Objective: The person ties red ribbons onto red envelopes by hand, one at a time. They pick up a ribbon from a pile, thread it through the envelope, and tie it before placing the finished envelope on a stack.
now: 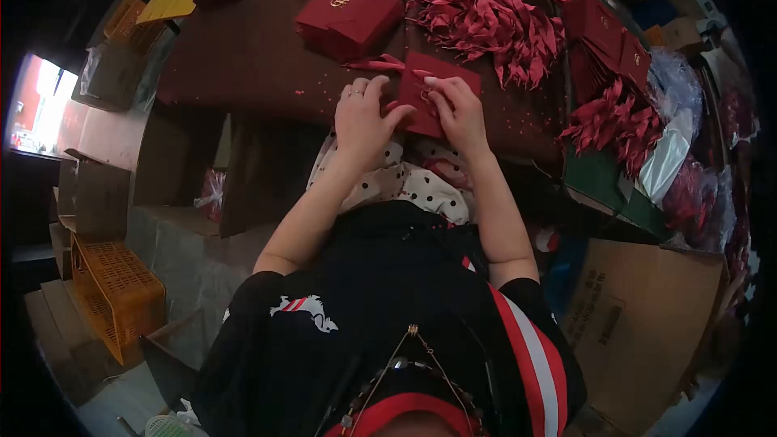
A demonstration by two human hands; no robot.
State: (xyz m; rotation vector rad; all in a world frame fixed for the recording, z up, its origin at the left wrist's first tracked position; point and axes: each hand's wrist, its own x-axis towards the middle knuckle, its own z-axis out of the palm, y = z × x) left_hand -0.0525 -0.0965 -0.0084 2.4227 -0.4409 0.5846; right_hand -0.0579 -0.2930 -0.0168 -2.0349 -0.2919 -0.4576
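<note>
A dark red card lies at the table's near edge, in front of my body. A red ribbon runs over its upper left part toward my right fingertips. My right hand is over the card, thumb and index finger pinched at the ribbon; the exact grip is partly hidden. To the left, my left hand has its fingers curved and apart, with the thumb reaching to the card's left edge. A ring shows on one finger.
Stacked red card boxes and a heap of red ribbons lie beyond my hands on the brown tablecloth. More red cards are at right. A cardboard carton and an orange crate flank me.
</note>
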